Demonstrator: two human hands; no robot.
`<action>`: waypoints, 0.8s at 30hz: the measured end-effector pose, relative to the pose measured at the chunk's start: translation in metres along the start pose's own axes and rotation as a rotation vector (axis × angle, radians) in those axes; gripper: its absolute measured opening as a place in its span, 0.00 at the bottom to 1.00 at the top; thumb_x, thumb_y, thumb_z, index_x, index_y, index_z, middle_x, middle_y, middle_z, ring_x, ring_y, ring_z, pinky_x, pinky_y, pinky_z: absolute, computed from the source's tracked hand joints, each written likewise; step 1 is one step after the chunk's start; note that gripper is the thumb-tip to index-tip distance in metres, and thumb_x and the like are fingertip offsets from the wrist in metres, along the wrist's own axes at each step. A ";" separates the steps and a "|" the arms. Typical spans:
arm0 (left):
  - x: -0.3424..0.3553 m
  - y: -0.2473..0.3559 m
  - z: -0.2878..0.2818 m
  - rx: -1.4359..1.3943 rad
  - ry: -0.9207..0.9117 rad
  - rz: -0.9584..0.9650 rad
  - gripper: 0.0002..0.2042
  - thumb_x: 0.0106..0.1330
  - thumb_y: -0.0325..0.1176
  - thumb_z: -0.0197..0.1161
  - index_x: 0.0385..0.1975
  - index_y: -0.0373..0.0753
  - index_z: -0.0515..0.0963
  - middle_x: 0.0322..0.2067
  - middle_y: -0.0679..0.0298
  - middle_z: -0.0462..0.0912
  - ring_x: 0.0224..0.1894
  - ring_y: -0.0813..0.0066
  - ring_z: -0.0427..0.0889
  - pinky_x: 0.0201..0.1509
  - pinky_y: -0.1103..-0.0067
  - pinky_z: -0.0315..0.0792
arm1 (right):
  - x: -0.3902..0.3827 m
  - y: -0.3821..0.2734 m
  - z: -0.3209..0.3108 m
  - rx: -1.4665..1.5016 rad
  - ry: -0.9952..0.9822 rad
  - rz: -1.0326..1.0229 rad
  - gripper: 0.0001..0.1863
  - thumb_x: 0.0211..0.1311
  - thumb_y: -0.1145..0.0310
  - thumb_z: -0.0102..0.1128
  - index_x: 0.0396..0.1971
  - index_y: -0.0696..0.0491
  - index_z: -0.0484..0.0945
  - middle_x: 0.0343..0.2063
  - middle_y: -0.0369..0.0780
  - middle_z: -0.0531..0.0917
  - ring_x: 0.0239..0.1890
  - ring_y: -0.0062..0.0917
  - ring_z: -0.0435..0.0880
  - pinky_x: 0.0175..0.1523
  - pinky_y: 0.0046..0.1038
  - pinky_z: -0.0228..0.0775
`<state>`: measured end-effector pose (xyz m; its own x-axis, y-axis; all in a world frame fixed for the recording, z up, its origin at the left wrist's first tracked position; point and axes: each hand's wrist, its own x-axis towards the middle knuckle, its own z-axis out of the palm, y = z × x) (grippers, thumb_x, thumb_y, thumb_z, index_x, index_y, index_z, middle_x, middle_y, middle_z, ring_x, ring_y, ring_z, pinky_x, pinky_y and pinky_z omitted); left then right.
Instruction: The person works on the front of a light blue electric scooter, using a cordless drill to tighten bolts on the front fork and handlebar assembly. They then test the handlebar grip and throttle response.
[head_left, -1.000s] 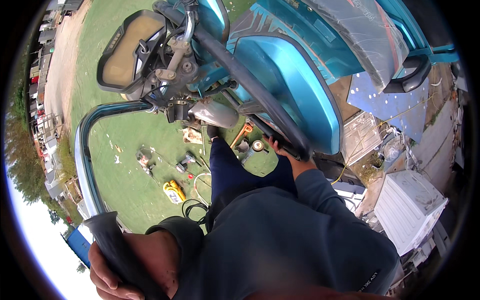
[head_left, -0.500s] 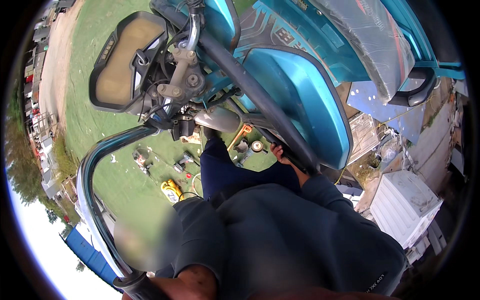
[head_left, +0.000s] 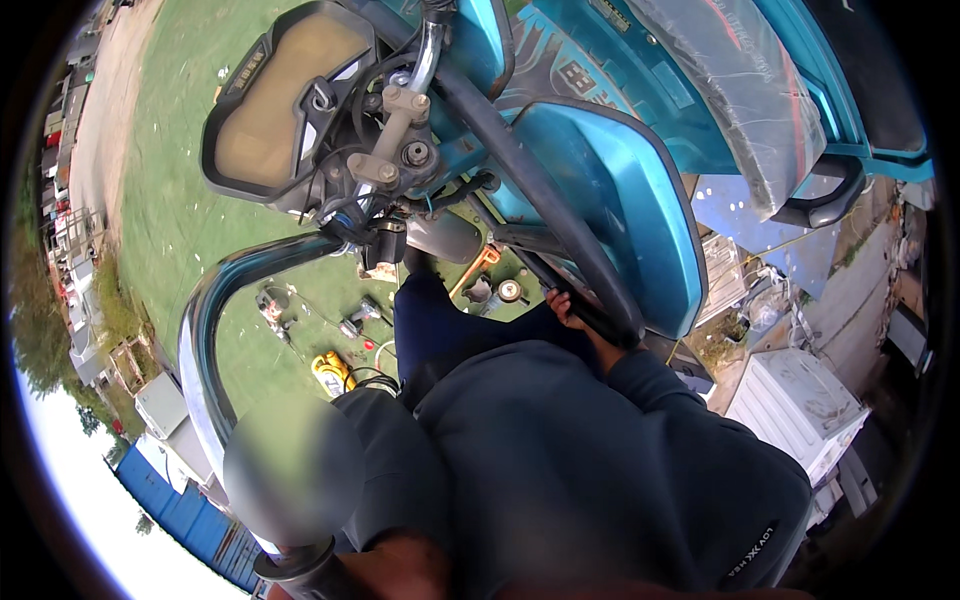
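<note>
Open air spreads inside the bend of the chrome handlebar (head_left: 195,335) on my remote feed, reaching down to green ground (head_left: 240,350), where a yellow tool (head_left: 330,374) lies as an obstacle. A thick black bar (head_left: 545,185) and teal panel (head_left: 645,210) block the right hand (head_left: 563,306) ahead and rightward.

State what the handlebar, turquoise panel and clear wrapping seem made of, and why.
Handlebar: probably chromed metal, from its mirrorlike streaks.
Turquoise panel: glossy, painted metal or coloured plastic; smooth highlights fit either.
Clear wrapping: apparently thin plastic film, see-through and creased.
</note>
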<state>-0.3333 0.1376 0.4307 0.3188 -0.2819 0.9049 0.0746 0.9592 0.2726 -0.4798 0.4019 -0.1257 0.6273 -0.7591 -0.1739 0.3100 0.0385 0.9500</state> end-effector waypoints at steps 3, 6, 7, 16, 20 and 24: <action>0.005 0.006 -0.002 0.040 0.014 0.003 0.11 0.61 0.42 0.64 0.29 0.43 0.75 0.27 0.69 0.77 0.34 0.74 0.78 0.46 0.72 0.71 | 0.007 0.001 0.002 -0.026 0.016 0.026 0.15 0.66 0.64 0.55 0.46 0.59 0.72 0.35 0.37 0.77 0.36 0.24 0.81 0.45 0.30 0.75; 0.009 0.018 -0.008 0.073 0.017 0.005 0.12 0.60 0.43 0.65 0.30 0.42 0.74 0.28 0.69 0.77 0.35 0.72 0.78 0.46 0.71 0.72 | -0.002 0.009 0.006 -0.013 0.082 -0.075 0.15 0.69 0.60 0.54 0.43 0.58 0.70 0.29 0.36 0.74 0.31 0.22 0.80 0.40 0.28 0.76; 0.012 0.021 -0.008 0.091 0.010 -0.005 0.12 0.60 0.43 0.65 0.30 0.42 0.74 0.28 0.68 0.77 0.35 0.72 0.78 0.46 0.71 0.72 | -0.003 0.012 0.006 -0.013 0.112 -0.097 0.15 0.68 0.61 0.55 0.43 0.58 0.70 0.30 0.36 0.74 0.32 0.23 0.80 0.41 0.28 0.76; -0.012 0.041 -0.016 0.058 -0.074 -0.127 0.13 0.58 0.44 0.66 0.29 0.43 0.72 0.28 0.71 0.74 0.35 0.75 0.76 0.42 0.76 0.72 | -0.003 0.019 0.010 -0.126 0.046 -0.173 0.20 0.65 0.61 0.57 0.45 0.61 0.67 0.36 0.39 0.73 0.35 0.24 0.80 0.45 0.33 0.77; -0.027 0.047 -0.007 0.015 0.051 -0.204 0.09 0.62 0.38 0.62 0.25 0.45 0.70 0.23 0.74 0.72 0.31 0.79 0.75 0.38 0.80 0.72 | 0.006 0.012 0.021 -0.164 0.047 -0.188 0.17 0.65 0.64 0.56 0.44 0.62 0.68 0.34 0.40 0.74 0.33 0.27 0.80 0.44 0.32 0.76; -0.026 0.027 -0.003 -0.315 0.114 -0.384 0.09 0.63 0.32 0.58 0.21 0.46 0.68 0.19 0.76 0.70 0.28 0.83 0.74 0.35 0.83 0.70 | 0.010 0.009 0.019 -0.058 0.005 -0.135 0.14 0.63 0.68 0.57 0.42 0.62 0.69 0.33 0.40 0.74 0.33 0.27 0.80 0.42 0.32 0.75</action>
<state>-0.3367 0.1709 0.4132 0.3121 -0.6281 0.7128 0.4823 0.7511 0.4507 -0.4841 0.3819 -0.1140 0.5805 -0.7567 -0.3006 0.4326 -0.0262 0.9012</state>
